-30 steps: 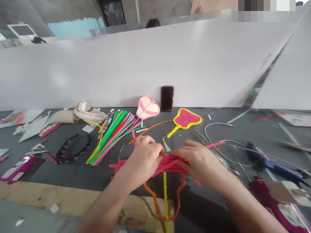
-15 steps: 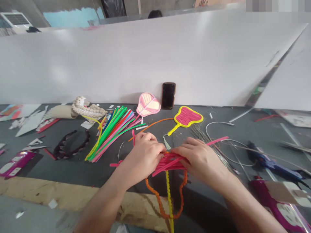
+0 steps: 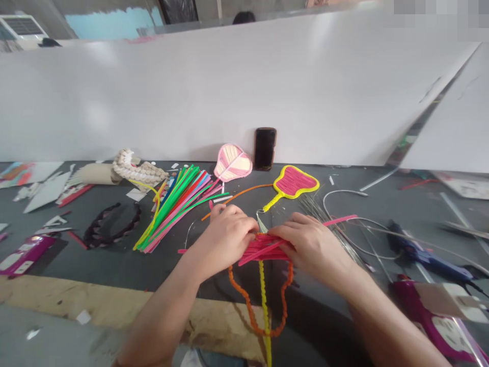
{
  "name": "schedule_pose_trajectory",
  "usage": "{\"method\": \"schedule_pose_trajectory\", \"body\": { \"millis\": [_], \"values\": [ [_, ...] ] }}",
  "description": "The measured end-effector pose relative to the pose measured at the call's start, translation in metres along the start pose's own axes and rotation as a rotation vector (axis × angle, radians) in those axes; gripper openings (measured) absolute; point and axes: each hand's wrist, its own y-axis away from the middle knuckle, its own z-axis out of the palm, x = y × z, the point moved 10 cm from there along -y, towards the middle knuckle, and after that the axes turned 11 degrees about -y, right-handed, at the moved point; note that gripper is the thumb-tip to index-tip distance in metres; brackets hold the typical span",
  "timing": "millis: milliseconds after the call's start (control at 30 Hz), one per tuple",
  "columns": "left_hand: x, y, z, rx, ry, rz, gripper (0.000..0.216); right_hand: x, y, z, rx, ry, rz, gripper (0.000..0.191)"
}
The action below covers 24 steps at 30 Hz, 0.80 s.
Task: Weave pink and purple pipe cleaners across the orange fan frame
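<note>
Both of my hands grip a small fan frame of pipe cleaners at the table's near side. Pink pipe cleaners (image 3: 263, 250) run across it in a dense band, one slanting over the others. Below the band hang the frame's twisted orange outline (image 3: 247, 309) and its yellow middle stem (image 3: 266, 300). My left hand (image 3: 232, 234) closes on the band's left end, and my right hand (image 3: 305, 239) pinches the right end; the fingertips are partly hidden. Just beyond lies a finished pink fan with a yellow edge (image 3: 294, 182) and a pale tassel (image 3: 261, 223).
Left of my hands lies a bundle of coloured pipe cleaners (image 3: 178, 209), beside a dark braided headband (image 3: 112, 227). A phone (image 3: 265, 149) and a pale pink fan (image 3: 233, 163) lean against the white partition (image 3: 191, 97). Wires (image 3: 328, 224) and a blue glue gun (image 3: 428, 255) lie right.
The pink band and frame have risen slightly in view, with both hands still on them. The fingers have shifted only a little.
</note>
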Motion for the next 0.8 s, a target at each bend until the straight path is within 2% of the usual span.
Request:
{"method": "schedule_pose_trajectory", "body": {
  "millis": [133, 200, 300, 367, 400, 500, 567, 700, 800],
  "values": [
    [-0.016, 0.006, -0.008, 0.08, -0.064, -0.073, 0.021, 0.025, -0.009, 0.029, -0.114, -0.017, 0.097, 0.019],
    [-0.022, 0.016, -0.008, 0.081, -0.118, -0.123, 0.022, 0.035, -0.012, 0.046, -0.184, -0.001, 0.127, 0.018],
    [-0.026, 0.039, 0.002, 0.062, -0.236, -0.201, 0.02, 0.043, -0.013, 0.064, -0.262, 0.041, 0.11, 0.015],
    [-0.02, 0.055, 0.016, 0.041, -0.297, -0.226, 0.017, 0.046, -0.014, 0.062, -0.235, 0.057, 0.077, 0.017],
    [-0.013, 0.062, 0.024, 0.028, -0.309, -0.211, 0.015, 0.047, -0.014, 0.056, -0.191, 0.057, 0.061, 0.02],
    [0.017, 0.074, 0.055, -0.011, -0.298, -0.047, 0.012, 0.047, -0.008, 0.032, -0.019, 0.047, 0.034, 0.028],
    [0.035, 0.075, 0.069, 0.013, -0.297, 0.061, 0.014, 0.04, 0.001, 0.027, 0.021, 0.058, 0.012, 0.028],
    [0.048, 0.072, 0.084, 0.11, -0.33, 0.201, 0.032, 0.013, 0.024, 0.05, -0.075, 0.083, -0.082, 0.027],
    [0.046, 0.069, 0.094, 0.098, -0.345, 0.241, 0.039, 0.007, 0.036, 0.065, -0.088, 0.127, -0.077, 0.028]
  ]
}}
